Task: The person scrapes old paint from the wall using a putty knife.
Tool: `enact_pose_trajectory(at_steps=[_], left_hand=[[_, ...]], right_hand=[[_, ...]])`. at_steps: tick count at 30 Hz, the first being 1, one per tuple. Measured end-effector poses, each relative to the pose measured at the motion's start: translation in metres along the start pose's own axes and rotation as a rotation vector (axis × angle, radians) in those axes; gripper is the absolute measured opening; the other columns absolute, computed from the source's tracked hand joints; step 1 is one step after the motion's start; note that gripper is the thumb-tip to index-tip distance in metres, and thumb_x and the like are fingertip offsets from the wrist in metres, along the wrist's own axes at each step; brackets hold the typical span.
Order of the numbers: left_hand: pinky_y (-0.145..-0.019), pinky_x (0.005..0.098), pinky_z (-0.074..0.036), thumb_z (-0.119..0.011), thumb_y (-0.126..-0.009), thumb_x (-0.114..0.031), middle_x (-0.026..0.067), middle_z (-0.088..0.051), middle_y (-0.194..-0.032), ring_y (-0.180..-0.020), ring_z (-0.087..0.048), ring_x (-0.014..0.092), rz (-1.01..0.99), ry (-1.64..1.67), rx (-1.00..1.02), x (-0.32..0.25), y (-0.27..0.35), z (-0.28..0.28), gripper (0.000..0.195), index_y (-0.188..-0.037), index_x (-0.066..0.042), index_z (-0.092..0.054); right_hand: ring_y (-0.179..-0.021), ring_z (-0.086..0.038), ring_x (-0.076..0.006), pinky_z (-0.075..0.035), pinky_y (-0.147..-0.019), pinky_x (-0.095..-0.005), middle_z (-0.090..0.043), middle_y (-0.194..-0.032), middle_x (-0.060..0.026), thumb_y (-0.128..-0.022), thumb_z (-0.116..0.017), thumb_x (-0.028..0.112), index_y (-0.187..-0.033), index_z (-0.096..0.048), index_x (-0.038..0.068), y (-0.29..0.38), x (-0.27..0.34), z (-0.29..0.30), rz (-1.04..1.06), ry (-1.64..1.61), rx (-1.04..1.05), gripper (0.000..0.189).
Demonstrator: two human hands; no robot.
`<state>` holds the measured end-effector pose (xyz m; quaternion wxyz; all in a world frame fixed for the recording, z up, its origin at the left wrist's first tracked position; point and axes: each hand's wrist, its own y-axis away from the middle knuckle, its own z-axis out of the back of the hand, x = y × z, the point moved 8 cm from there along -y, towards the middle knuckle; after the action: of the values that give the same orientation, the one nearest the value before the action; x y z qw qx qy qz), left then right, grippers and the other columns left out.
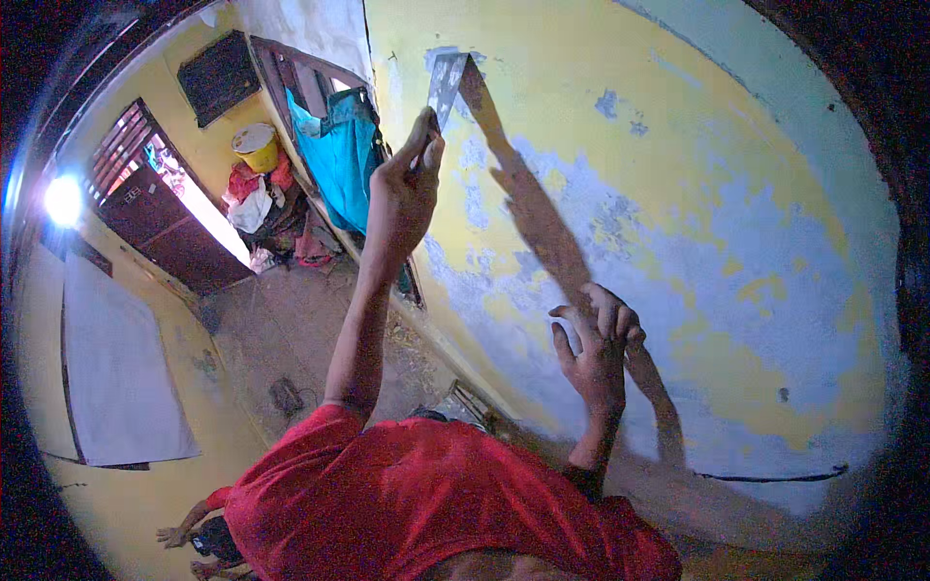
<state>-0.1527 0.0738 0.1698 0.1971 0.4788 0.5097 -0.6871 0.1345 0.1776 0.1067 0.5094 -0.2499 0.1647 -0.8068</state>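
Observation:
My left hand [407, 185] is raised and grips a putty knife [447, 83] by its handle, which is mostly hidden in my fingers. Its flat, smeared metal blade meets the wall, at a small bare patch in the yellow paint. The painted wall [538, 80] has large pale, flaked areas [697, 290] across its middle and lower right. Lower and to the right, my right hand [599, 341] is close to the wall with bent, parted fingers and holds nothing. Whether its fingertips touch the surface I cannot tell. Shadows of both arms fall across the wall.
A teal cloth [338, 160] hangs at a window beside the wall. Beyond it, a yellow bucket [258, 149] tops a heap of cloths [272, 210] near a dark door [171, 225]. A bright lamp [64, 201] shines at left. Another person [214, 537] is at lower left.

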Motion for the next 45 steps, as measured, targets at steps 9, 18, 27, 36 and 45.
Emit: enact_pose_trajectory(at_steps=[9, 18, 27, 36, 45], left_hand=[[-0.095, 0.0264, -0.047, -0.056, -0.101, -0.015, 0.0145, -0.064, -0.129, -0.113, -0.056, 0.011, 0.079, -0.022, -0.005, 0.007, -0.004, 0.0, 0.045, -0.141, 0.004, -0.047], [-0.089, 0.0243, -0.048, -0.055, -0.102, -0.017, 0.0128, -0.064, -0.128, -0.107, -0.054, 0.007, 0.04, -0.218, 0.068, -0.008, 0.001, 0.001, 0.044, -0.141, 0.003, -0.047], [-0.08, 0.0223, -0.048, -0.055, -0.102, -0.017, 0.0135, -0.065, -0.128, -0.097, -0.054, 0.006, -0.005, -0.074, 0.037, 0.001, -0.006, -0.007, 0.045, -0.141, 0.003, -0.047], [-0.09, 0.0229, -0.046, -0.049, -0.102, -0.011, 0.0165, -0.052, -0.144, -0.118, -0.052, 0.01, -0.027, 0.064, -0.003, 0.017, 0.0, -0.002, 0.044, -0.143, 0.005, -0.044], [-0.094, 0.0272, -0.047, -0.051, -0.103, -0.017, 0.0188, -0.05, -0.145, -0.116, -0.056, 0.02, -0.03, 0.021, 0.07, 0.093, -0.025, 0.017, 0.045, -0.142, 0.005, -0.046]], right_hand=[[-0.12, -0.042, -0.0316, -0.028, -0.101, -0.0509, -0.052, -0.132, -0.0065, -0.084, -0.071, 0.022, -0.098, -0.07, 0.023, 0.002, -0.003, -0.002, -0.032, -0.006, 0.019, 0.014], [-0.12, -0.042, -0.032, -0.027, -0.102, -0.0515, -0.052, -0.132, -0.0068, -0.083, -0.072, 0.021, -0.097, -0.071, 0.022, 0.002, -0.008, -0.006, -0.052, -0.026, 0.024, 0.014], [-0.122, -0.043, -0.0326, -0.028, -0.102, -0.0509, -0.051, -0.132, -0.0083, -0.081, -0.073, 0.019, -0.098, -0.071, 0.022, -0.002, -0.004, 0.001, -0.012, 0.035, -0.015, 0.018], [-0.117, -0.044, -0.029, -0.029, -0.095, -0.05, -0.051, -0.131, -0.0048, -0.082, -0.072, 0.02, -0.099, -0.069, 0.021, 0.005, -0.003, 0.004, 0.017, -0.059, -0.013, 0.017], [-0.117, -0.047, -0.0286, -0.037, -0.091, -0.0523, -0.051, -0.133, -0.0073, -0.086, -0.071, 0.022, -0.104, -0.066, 0.016, -0.018, -0.025, -0.009, 0.017, -0.141, -0.071, 0.02]])
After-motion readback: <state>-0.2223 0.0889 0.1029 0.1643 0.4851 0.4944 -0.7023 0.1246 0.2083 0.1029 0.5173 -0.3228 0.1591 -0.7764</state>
